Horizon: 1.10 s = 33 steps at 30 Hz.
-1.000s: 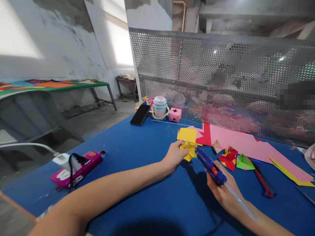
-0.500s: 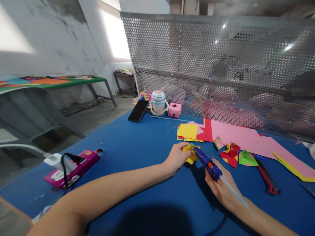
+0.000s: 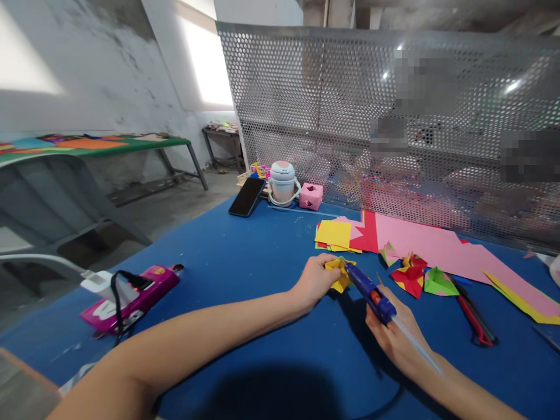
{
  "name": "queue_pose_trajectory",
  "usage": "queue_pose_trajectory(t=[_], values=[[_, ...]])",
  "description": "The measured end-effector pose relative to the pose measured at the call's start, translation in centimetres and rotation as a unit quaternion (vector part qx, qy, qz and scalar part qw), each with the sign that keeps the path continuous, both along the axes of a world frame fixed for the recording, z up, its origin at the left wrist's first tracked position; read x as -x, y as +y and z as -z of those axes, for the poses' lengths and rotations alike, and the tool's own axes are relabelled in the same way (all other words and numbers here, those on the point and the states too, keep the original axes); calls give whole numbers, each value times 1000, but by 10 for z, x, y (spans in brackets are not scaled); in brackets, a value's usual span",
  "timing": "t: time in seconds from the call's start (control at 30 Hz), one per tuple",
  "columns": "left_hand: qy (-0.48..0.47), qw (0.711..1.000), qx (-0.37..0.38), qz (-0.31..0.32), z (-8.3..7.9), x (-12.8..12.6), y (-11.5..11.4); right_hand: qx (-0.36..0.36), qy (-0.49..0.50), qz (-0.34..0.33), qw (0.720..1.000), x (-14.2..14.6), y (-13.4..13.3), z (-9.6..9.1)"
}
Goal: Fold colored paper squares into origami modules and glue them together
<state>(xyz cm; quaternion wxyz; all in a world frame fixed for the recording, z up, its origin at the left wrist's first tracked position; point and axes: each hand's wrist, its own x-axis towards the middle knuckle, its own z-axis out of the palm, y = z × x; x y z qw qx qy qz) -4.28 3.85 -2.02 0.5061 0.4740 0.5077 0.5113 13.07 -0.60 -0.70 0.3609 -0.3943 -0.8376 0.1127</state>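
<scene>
My left hand [image 3: 315, 279] pinches a small folded yellow paper piece [image 3: 339, 275] down on the blue table [image 3: 245, 274]. In my right hand [image 3: 396, 335] is a blue glue gun [image 3: 370, 293] with a clear glue stick poking out of its back. The gun's nozzle touches the yellow piece. Folded red, yellow and green paper shapes [image 3: 413, 277] lie just right of the gun.
Pink, red and yellow paper sheets [image 3: 420, 242] lie against a perforated metal screen [image 3: 350, 116]. Red-handled scissors [image 3: 475, 318] lie at the right. At the back stand a phone [image 3: 247, 196], a small pale jug [image 3: 282, 182] and a pink cube [image 3: 311, 196]. A magenta power strip [image 3: 131, 294] lies at the left edge.
The view has tilted down a little since a second ago. Both hands stay put, with the gun's nozzle held on the yellow piece.
</scene>
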Motion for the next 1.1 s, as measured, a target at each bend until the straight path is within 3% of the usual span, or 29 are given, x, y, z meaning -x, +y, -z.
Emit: queue_pose_trajectory(t=[1.1], values=[[42,999,-13,2,4,2,-1,54,23,26,998,-1,-3,-3]])
